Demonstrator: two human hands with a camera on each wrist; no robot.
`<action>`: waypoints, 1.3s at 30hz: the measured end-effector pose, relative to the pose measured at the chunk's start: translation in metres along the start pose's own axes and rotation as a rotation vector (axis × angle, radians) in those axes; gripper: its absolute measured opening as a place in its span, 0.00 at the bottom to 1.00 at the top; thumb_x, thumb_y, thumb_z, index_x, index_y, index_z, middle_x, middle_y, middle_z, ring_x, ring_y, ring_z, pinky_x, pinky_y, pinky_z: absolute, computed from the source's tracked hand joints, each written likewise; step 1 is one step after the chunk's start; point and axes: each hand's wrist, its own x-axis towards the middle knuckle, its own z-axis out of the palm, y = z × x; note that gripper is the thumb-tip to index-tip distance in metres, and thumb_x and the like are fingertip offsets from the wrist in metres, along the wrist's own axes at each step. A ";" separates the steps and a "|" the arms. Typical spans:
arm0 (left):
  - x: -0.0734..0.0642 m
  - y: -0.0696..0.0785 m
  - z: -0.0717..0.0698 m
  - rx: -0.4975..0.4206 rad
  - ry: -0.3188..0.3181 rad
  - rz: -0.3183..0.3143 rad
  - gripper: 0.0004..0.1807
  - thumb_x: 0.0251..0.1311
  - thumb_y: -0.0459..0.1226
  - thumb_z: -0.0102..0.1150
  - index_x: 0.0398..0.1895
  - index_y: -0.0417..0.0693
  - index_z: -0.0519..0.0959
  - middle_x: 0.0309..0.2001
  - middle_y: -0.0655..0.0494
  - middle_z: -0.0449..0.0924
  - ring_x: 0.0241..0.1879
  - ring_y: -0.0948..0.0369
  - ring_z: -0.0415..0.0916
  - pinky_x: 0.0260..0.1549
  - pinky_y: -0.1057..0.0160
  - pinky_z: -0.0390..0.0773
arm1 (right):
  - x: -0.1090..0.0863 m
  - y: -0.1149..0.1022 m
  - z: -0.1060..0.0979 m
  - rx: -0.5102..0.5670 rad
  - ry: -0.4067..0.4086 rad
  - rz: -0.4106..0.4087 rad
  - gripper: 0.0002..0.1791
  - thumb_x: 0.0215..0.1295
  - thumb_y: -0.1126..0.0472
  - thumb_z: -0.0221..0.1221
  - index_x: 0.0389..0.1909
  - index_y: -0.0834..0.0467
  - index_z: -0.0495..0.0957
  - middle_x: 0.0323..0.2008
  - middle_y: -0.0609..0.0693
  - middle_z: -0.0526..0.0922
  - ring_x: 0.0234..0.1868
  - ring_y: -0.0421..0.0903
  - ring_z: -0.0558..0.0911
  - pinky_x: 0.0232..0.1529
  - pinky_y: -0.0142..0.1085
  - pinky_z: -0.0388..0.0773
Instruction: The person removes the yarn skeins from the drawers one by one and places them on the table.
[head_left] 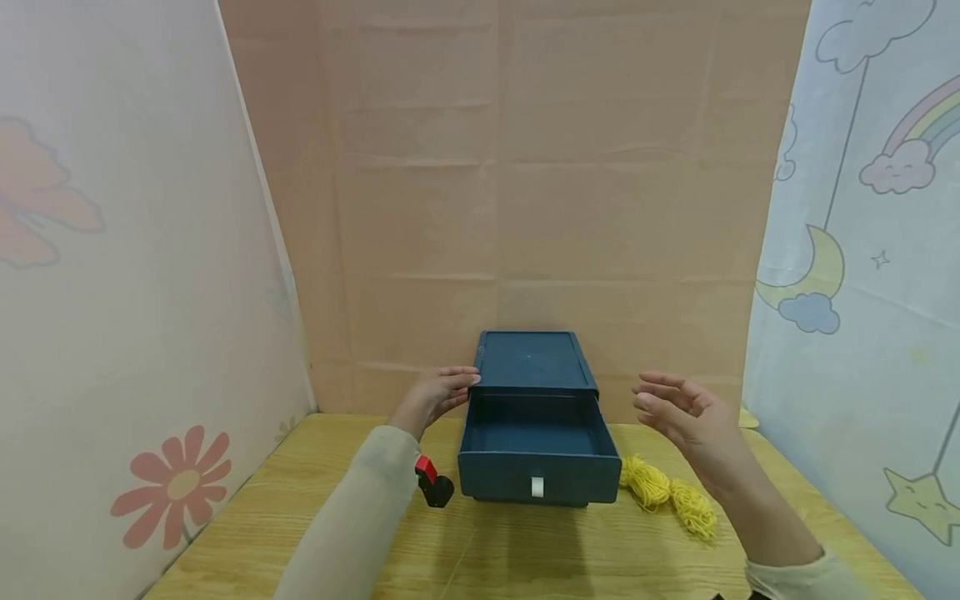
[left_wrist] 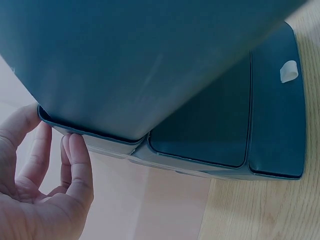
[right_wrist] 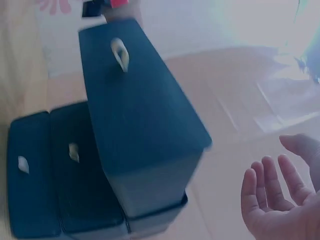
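A dark blue drawer cabinet (head_left: 534,358) has its top drawer (head_left: 538,475) pulled far out, with a small white pull tab (head_left: 537,487) on the front. Bare drawer floor shows inside it. My left hand (head_left: 438,393) rests its fingertips against the cabinet's left side near the top; the left wrist view shows fingertips (left_wrist: 77,142) on the casing's front rim. My right hand (head_left: 693,425) hovers in the air right of the drawer, fingers loosely bent, holding nothing. Two lower drawers (right_wrist: 85,165) appear closed in the right wrist view.
Bundles of yellow yarn (head_left: 667,493) lie on the wooden table (head_left: 300,517) right of the cabinet, below my right hand. A beige sheet (head_left: 420,208) hangs behind the cabinet. Printed white cloths (head_left: 862,350) flank both sides. A red and black device (head_left: 433,482) sits at my left wrist.
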 end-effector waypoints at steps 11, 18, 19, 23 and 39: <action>0.000 -0.001 0.001 0.007 -0.003 0.007 0.16 0.64 0.37 0.61 0.53 0.42 0.81 0.56 0.47 0.78 0.46 0.59 0.78 0.59 0.57 0.74 | -0.043 0.002 0.057 -0.115 -0.059 0.019 0.17 0.66 0.67 0.59 0.55 0.61 0.75 0.42 0.47 0.85 0.42 0.45 0.85 0.44 0.31 0.82; 0.001 -0.001 0.001 -0.005 0.003 0.012 0.16 0.64 0.37 0.61 0.53 0.42 0.81 0.56 0.47 0.79 0.46 0.59 0.78 0.59 0.57 0.74 | -0.053 0.024 0.071 -0.133 -0.186 0.171 0.21 0.65 0.60 0.61 0.57 0.62 0.72 0.43 0.48 0.83 0.43 0.44 0.83 0.46 0.32 0.81; 0.001 -0.001 0.001 -0.007 0.003 0.012 0.16 0.64 0.37 0.61 0.53 0.42 0.81 0.56 0.47 0.79 0.46 0.59 0.78 0.59 0.57 0.74 | -0.053 0.028 0.072 -0.123 -0.210 0.181 0.22 0.65 0.60 0.61 0.58 0.63 0.72 0.43 0.49 0.83 0.43 0.44 0.83 0.46 0.32 0.81; 0.000 -0.001 0.001 -0.007 0.004 0.010 0.16 0.64 0.37 0.61 0.53 0.42 0.81 0.55 0.47 0.79 0.45 0.60 0.79 0.60 0.56 0.74 | -0.052 0.043 0.076 -0.090 -0.272 0.210 0.22 0.66 0.60 0.61 0.58 0.65 0.71 0.42 0.51 0.83 0.42 0.44 0.83 0.45 0.33 0.81; -0.001 0.001 0.001 0.015 -0.002 0.014 0.16 0.64 0.38 0.60 0.54 0.43 0.80 0.57 0.47 0.78 0.49 0.59 0.78 0.56 0.62 0.77 | -0.043 0.064 0.094 -0.074 -0.202 0.187 0.23 0.63 0.58 0.63 0.54 0.68 0.75 0.39 0.55 0.87 0.39 0.44 0.86 0.42 0.33 0.84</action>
